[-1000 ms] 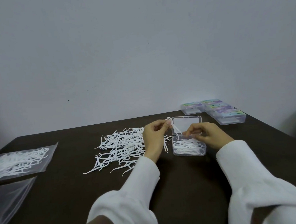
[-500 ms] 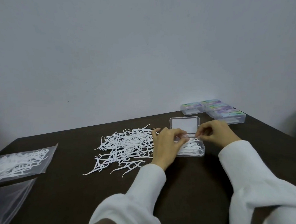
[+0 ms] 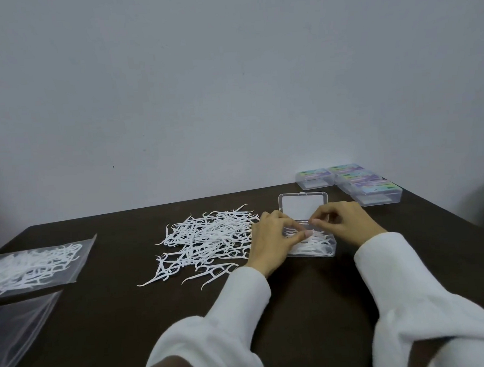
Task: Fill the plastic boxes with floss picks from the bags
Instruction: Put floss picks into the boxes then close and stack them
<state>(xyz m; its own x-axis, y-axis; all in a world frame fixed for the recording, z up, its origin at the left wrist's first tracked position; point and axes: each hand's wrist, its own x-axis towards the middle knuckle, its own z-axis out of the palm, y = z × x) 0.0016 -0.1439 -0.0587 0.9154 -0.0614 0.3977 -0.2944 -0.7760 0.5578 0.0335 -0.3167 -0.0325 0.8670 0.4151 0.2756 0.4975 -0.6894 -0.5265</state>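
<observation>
Both hands sit over the open box on the dark desk. The left hand has its fingers bent down onto the picks in the box; whether it pinches one is unclear. The right hand has its fingers curled, thumb and forefinger tips close together above the box; what they pinch cannot be made out. The box lid lies open behind the hands. Left of the box lies a loose pile of picks. Farther left lie a bag of picks and a flat bag. Behind and right of the box stand four closed boxes.
</observation>
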